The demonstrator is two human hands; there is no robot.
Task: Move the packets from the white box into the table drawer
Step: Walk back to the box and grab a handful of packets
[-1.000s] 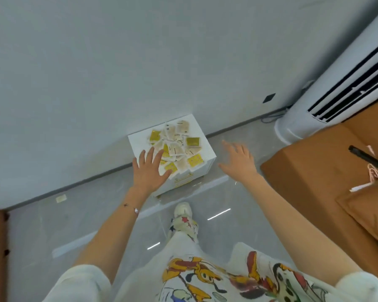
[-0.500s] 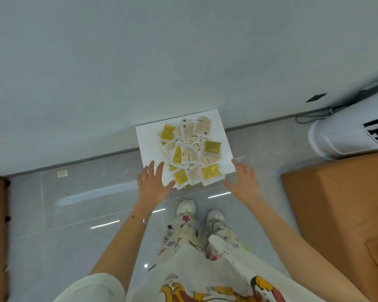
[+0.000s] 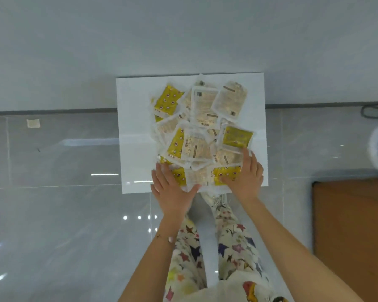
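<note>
**Both hands flat on the packet heap, box at the wall**

Labels: no brand or word can be read. The packets [image 3: 202,136] are clear-edged pouches of two kinds. Some are yellow with small round red-and-white marks. Others are pale beige with a block of fine print and short dark bars. All the print is too small and blurred to make out.

Location: the packets lie in a loose, overlapping heap on the white box [image 3: 135,138], seen from straight above. The heap sits right of centre, with a bare white strip along the box's left side. The box stands on the grey tiled floor [image 3: 63,214], its far edge against the wall [image 3: 183,35].

Left hand [image 3: 172,189]: palm down at the near edge of the heap. The fingers are straight and spread over a yellow packet, and the thumb is stretched out to the right. It grips nothing. A thin bracelet [image 3: 170,239] is on the wrist.

Right hand [image 3: 246,176]: palm down on the near right corner of the heap, fingers loosely extended. The forefinger reaches toward the upper yellow packet and the thumb lies across a lower yellow one. No pinch is visible.

Surroundings: star-print trousers [image 3: 234,238] below. Brown furniture [image 3: 354,236] at right, a dark cable [image 3: 375,111] by the skirting, and a paper scrap [image 3: 33,123] on the floor at left.
</note>
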